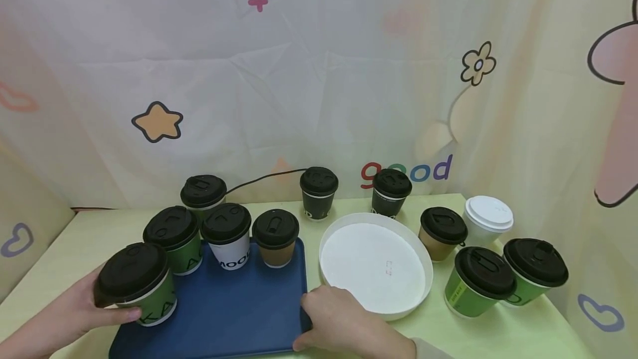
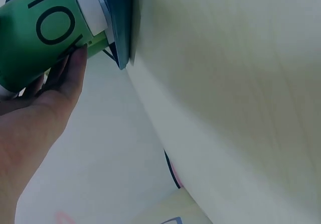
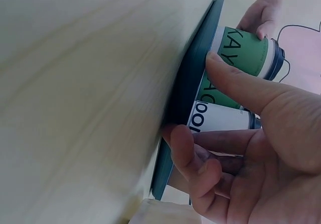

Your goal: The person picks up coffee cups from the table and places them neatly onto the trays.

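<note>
My left hand (image 1: 82,310) grips a large green paper cup (image 1: 158,302) with a black lid, upright at the left side of the blue tray (image 1: 244,314). In the left wrist view, fingers (image 2: 72,76) wrap the green sleeve from its side. My right hand (image 1: 344,317) holds the tray's right edge near the front corner; the right wrist view has the thumb (image 3: 235,81) at the rim and curled fingers below. Toward the back of the tray stand another green cup (image 1: 186,256), a white cup (image 1: 230,251) and a brown cup (image 1: 277,255), all black-lidded.
Right of the tray sits a round white plate (image 1: 374,259). Behind are a black-lidded cup (image 1: 201,191) and two dark cups (image 1: 319,204) (image 1: 387,204). A brown cup (image 1: 432,244), a white-lidded cup (image 1: 485,216) and two green cups (image 1: 463,292) (image 1: 530,281) stand right. A curtain hangs behind.
</note>
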Demonstrator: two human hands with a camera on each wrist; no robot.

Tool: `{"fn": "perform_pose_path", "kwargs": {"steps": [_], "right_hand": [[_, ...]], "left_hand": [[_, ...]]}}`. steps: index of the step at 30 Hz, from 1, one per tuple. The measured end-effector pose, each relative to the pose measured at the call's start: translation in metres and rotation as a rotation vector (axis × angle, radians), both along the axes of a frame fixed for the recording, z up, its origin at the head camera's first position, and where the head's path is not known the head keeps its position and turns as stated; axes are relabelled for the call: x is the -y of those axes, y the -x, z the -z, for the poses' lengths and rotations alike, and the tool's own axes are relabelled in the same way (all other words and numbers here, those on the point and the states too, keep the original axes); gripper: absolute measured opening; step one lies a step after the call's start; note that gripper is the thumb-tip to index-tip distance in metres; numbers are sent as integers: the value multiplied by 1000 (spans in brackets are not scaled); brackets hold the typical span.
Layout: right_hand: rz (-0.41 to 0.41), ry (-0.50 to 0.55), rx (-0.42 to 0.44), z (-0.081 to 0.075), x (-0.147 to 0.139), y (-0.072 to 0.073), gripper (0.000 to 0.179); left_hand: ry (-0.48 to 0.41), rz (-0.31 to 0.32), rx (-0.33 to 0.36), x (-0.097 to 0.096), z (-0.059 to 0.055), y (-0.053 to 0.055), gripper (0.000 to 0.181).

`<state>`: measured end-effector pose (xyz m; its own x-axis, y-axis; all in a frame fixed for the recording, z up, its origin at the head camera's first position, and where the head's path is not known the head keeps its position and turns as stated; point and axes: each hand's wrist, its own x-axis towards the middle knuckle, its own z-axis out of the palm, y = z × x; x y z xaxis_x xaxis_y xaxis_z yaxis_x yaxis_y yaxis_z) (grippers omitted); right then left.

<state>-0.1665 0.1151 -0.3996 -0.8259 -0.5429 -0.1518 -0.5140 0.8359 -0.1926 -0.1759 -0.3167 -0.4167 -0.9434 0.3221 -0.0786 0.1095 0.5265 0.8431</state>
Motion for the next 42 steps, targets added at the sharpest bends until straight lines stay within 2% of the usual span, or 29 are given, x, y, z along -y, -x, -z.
{"fn": "perform_pose_path", "kwargs": {"steps": [7, 9, 15, 20, 24, 27, 31, 34, 40, 42], "right_hand": [[5, 4, 15, -1, 0, 0, 44], [3, 5, 18, -1, 0, 0, 44], [10, 23, 40, -2, -1, 0, 41], [9, 29, 45, -2, -1, 0, 40], [9, 29, 43, -3, 0, 0, 41], [8, 26, 45, -3, 0, 0, 41], [10, 19, 48, -3, 1, 0, 41], [12, 17, 55, -3, 1, 1, 41], [11, 10, 35, -2, 1, 0, 42], [9, 10, 18, -2, 0, -1, 43]], "left_hand": [[-125, 123, 20, -3, 9, 4, 83], [-139, 127, 39, -5, 11, 5, 84], [-86, 66, 142, -15, 6, 6, 93], [-64, 86, 146, -16, 3, 5, 94], [-52, 134, 137, -9, 0, 7, 89], [-5, 133, 159, 0, -6, 10, 87], [60, 112, 211, 13, -14, 14, 92], [116, 113, 169, 20, -22, 15, 94], [355, 93, -87, 26, -47, 21, 85], [416, 76, -125, 23, -58, 26, 81]]}}
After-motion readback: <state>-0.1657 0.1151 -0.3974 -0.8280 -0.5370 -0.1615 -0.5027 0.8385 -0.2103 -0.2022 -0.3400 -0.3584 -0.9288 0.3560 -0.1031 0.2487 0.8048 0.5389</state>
